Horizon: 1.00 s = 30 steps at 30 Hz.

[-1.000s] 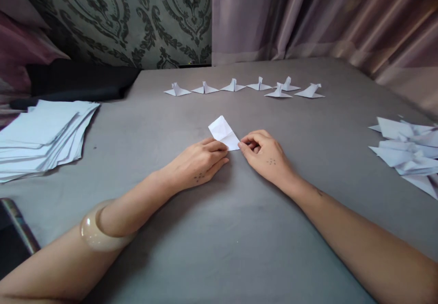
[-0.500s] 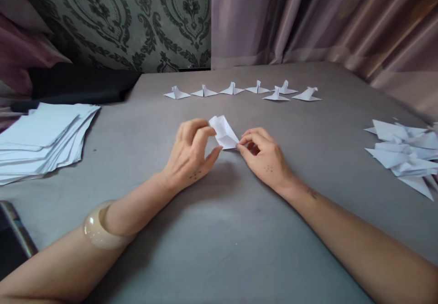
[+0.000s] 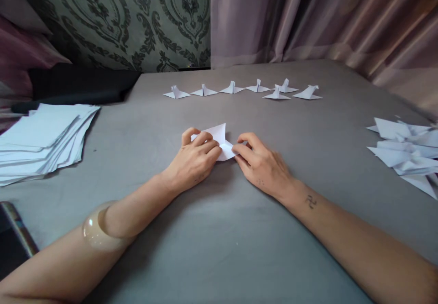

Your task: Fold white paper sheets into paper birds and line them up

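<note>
Between my hands is a small piece of folded white paper (image 3: 219,135), creased, with a pointed flap standing up at its far side. My left hand (image 3: 196,155) is closed on the paper's left part and hides some of it. At the paper's right corner, my right hand (image 3: 258,160) pinches the tip between thumb and fingers. Several folded paper birds (image 3: 232,88) stand in a line across the far part of the table.
A stack of white paper sheets (image 3: 41,135) lies at the left, before a black cloth-like item (image 3: 82,85). More folded paper birds (image 3: 407,151) are heaped at the right edge. A dark flat device (image 3: 13,240) sits at the lower left. The grey table (image 3: 212,249) meets curtains behind.
My left hand has closed onto the paper from a looser, spread pose. The paper has turned and sits slightly nearer. My right hand keeps its hold at the right corner.
</note>
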Tool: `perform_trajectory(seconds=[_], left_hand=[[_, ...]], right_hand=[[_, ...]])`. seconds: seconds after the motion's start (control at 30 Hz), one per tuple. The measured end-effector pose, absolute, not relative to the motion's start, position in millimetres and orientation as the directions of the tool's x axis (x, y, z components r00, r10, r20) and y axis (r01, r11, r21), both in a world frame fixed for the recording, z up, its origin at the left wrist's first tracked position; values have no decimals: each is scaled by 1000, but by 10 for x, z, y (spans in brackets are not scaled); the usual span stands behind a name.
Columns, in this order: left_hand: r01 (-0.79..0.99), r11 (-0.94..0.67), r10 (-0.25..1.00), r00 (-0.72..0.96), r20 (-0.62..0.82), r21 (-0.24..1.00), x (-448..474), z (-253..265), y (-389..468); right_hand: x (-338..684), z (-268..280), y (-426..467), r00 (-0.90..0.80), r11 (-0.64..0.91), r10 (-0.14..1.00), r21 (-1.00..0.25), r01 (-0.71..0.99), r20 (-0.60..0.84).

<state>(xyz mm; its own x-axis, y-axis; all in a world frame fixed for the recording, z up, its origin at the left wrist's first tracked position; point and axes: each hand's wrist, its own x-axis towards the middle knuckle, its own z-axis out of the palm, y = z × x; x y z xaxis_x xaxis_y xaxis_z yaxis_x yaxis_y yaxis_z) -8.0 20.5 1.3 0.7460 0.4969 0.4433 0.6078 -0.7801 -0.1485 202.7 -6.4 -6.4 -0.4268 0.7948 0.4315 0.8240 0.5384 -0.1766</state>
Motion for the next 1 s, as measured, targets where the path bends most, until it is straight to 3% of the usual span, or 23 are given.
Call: perform_trajectory(seconds=[0.17, 0.43, 0.63, 0.73, 0.87, 1.0], left_hand=[[617, -786, 535, 709, 459, -36, -58, 11, 191], [717, -657, 733, 537, 418, 231, 5, 32, 155], [748, -522, 852, 434, 293, 411, 57, 43, 181], [722, -561, 828, 489, 274, 405, 48, 51, 186], [693, -664, 744, 577, 336, 281, 24, 62, 144], [714, -654, 751, 570, 335, 250, 36, 73, 105]], right_hand=[[2057, -93, -51, -381, 495, 846, -286, 820, 372], [2039, -83, -1, -229, 348, 936, -604, 717, 268], [2027, -105, 42, -158, 274, 961, -711, 647, 226], [2057, -103, 50, -208, 289, 957, -718, 633, 203], [2086, -92, 43, -259, 334, 942, -691, 641, 214], [2078, -84, 38, -260, 342, 939, -682, 646, 225]])
